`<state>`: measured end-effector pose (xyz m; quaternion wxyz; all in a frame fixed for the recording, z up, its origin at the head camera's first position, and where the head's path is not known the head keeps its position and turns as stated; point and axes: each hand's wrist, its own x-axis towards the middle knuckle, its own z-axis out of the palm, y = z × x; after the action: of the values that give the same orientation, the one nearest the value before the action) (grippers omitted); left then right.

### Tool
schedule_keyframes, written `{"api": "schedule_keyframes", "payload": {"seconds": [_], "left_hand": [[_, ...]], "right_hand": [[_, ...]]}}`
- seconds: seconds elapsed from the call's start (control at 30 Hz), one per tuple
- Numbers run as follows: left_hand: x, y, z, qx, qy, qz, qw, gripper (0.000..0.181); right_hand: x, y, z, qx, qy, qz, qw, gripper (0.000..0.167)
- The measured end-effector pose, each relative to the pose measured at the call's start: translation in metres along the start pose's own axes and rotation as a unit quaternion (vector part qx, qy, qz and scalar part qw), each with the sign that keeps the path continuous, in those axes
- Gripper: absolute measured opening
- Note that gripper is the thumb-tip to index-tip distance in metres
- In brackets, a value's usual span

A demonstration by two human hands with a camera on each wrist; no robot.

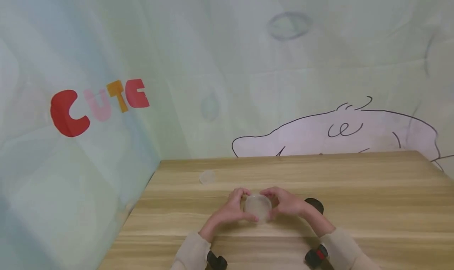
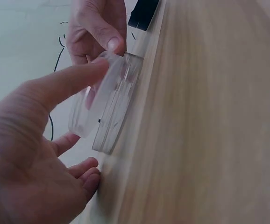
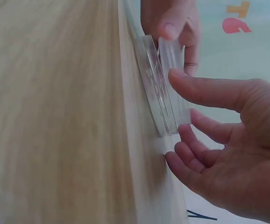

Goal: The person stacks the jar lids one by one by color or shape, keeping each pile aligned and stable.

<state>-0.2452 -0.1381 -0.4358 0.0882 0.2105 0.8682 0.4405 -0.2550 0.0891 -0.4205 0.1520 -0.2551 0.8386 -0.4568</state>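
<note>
Your left hand (image 1: 232, 211) and right hand (image 1: 288, 203), partly curled, pinch a clear upper disc (image 2: 102, 93) between them, tilted over a clear lower disc (image 2: 118, 114) on the table (image 1: 372, 207); another translucent disc (image 1: 207, 177) lies farther back.

Room L of L grip (image 1: 233, 210); blk obj (image 1: 315, 204) obstructs beside R grip (image 1: 288, 202).

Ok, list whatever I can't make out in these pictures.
Black object: head view, partly hidden by the right forearm.
Clear disc at the back of the table: head view, too small and faint to tell dish from lid.
Held clear dish: head view, surface detail blurred.
Left hand: left wrist view, cut off by the left and bottom edges.
Backdrop drawing: head view, lower part hidden by the table.
</note>
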Motion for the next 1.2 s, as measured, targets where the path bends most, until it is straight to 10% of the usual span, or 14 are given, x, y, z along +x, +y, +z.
{"api": "schedule_keyframes", "payload": {"seconds": [1.2], "left_hand": [[0.000, -0.013, 0.000, -0.018, -0.002, 0.007, 0.9998, 0.067]], "right_hand": [[0.005, 0.012, 0.005, 0.027, -0.018, -0.001, 0.9995, 0.072]]}}
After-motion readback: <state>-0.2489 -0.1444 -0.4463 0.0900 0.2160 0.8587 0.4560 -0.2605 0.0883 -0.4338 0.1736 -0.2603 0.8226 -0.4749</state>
